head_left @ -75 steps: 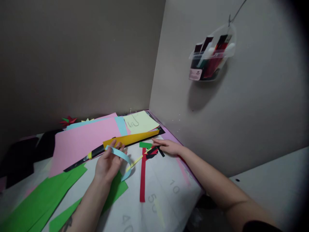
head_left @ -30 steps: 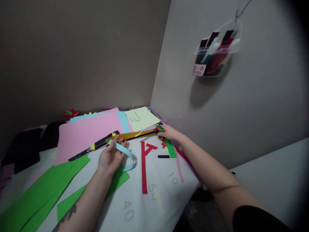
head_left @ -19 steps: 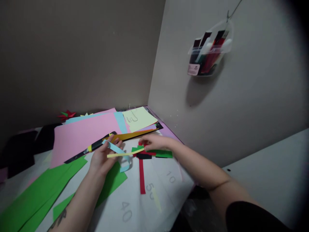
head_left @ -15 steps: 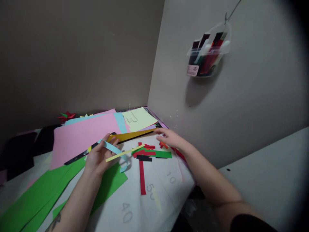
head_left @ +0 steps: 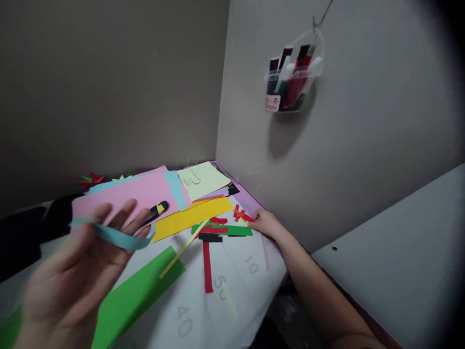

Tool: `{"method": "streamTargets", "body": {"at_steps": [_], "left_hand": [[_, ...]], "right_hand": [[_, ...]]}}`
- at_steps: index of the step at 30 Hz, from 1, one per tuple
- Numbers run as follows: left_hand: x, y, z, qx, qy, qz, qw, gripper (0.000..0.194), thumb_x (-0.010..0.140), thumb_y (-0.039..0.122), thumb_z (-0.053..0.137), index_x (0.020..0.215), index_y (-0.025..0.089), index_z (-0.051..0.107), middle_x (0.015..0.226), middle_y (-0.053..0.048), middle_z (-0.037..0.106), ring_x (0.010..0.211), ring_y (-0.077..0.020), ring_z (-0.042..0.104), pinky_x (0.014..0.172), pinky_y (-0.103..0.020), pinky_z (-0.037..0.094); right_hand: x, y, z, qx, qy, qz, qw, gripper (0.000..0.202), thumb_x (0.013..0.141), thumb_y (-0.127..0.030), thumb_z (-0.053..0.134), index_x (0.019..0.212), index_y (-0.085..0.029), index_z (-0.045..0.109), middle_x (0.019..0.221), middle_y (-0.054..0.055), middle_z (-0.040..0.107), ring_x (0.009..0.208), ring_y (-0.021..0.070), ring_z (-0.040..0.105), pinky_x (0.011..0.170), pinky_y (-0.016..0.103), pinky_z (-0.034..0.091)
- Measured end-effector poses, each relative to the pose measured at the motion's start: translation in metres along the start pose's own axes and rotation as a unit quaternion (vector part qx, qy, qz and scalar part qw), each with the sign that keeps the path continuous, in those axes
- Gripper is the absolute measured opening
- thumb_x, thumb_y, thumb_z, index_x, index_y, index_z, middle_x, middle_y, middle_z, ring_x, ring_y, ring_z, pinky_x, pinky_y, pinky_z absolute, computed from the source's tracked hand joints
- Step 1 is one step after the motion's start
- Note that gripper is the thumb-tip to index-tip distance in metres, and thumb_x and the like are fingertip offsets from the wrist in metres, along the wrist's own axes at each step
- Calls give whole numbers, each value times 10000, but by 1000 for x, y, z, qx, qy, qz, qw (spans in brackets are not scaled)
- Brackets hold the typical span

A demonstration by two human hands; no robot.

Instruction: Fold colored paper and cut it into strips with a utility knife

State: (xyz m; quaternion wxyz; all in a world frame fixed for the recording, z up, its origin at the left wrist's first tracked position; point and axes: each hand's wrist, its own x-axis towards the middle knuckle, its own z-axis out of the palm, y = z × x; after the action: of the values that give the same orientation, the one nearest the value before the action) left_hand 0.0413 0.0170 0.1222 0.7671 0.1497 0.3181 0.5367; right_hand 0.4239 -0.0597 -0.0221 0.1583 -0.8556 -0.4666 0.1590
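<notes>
My left hand is raised at the near left, palm up, with a light blue paper strip looped across its fingers and caught by the thumb. My right hand rests at the table's right edge, fingers drawn together beside small red and orange paper strips; what lies under the fingertips is hidden. Between the hands are a yellow paper piece, a thin pale yellow strip, a pile of green, red and black strips and a longer red strip.
Green paper sheets lie at the near left. Behind the left hand, a black-and-yellow cutter lies on pink paper. A pale sheet with a drawing lies at the back. A clear tub of pens hangs on the wall.
My left hand has come closer and to the left, lifting the blue strip. My right hand has drawn away from the yellow paper down to the table edge. The yellow paper now lies flat, nearer.
</notes>
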Motion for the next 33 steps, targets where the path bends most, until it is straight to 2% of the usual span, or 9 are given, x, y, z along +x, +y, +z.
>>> {"method": "streamTargets", "body": {"at_steps": [4,7,10,13,14,19,22,27,33], "left_hand": [[14,-41,-19,45,51,-84,994,382,942,176,325,1254,237,538,1051,-113,704,841,-263,713,592,-360,631],[22,-71,-29,28,86,-176,980,344,950,143,330,1227,184,530,896,-96,723,592,-171,706,457,-222,589],[22,-97,-32,39,85,-221,971,315,944,125,351,1206,130,526,903,-114,715,611,-179,710,458,-226,589],[20,-119,-33,41,45,-221,973,309,944,128,359,1202,104,527,1064,-169,679,863,-238,710,659,-320,623],[20,-124,-33,34,28,-215,976,307,954,151,350,1194,104,534,1096,-177,668,909,-247,699,706,-346,618],[19,-133,-40,-13,-3,-161,987,332,985,259,317,1082,117,601,990,-140,696,864,-201,699,738,-307,597],[18,-132,-43,10,33,-154,988,230,935,113,408,1037,114,614,969,-121,698,880,-187,692,742,-270,591],[17,-124,-46,26,45,-144,988,273,873,-24,407,969,116,621,712,-34,640,568,-104,632,602,-244,594],[31,-117,-44,64,78,-94,990,305,851,-43,408,982,139,614,814,-55,649,686,-114,660,660,-229,592]], "right_hand": [[-2,3,-5,22,14,-13,1000,143,676,-260,656,609,-199,545,615,-17,580,592,139,515,534,234,308],[-11,-6,-18,46,60,-14,997,139,742,-252,585,630,-205,517,619,-1,561,610,150,507,547,241,303],[-23,-37,-28,95,76,-50,991,136,798,-301,531,697,-211,515,667,6,578,656,157,532,580,238,349],[-38,-90,-13,183,5,-127,975,139,816,-334,520,742,-216,528,726,-15,610,676,137,564,607,219,413],[-44,-110,-3,275,-70,-157,946,114,791,-302,559,738,-207,529,742,-8,614,699,142,572,625,224,427],[-69,-168,48,326,-165,-182,913,57,799,-244,551,768,-200,570,702,-10,631,658,142,591,591,231,453],[-69,-147,39,320,-146,-209,913,165,846,-238,490,941,-218,624,910,24,678,835,163,624,738,271,476],[-61,-46,-5,61,56,-92,992,263,859,-290,469,1061,-185,602,1110,107,630,1053,230,559,909,340,408],[-87,41,-6,-60,22,38,997,414,810,-401,556,1116,-122,544,996,160,645,881,256,616,748,329,439]]}}
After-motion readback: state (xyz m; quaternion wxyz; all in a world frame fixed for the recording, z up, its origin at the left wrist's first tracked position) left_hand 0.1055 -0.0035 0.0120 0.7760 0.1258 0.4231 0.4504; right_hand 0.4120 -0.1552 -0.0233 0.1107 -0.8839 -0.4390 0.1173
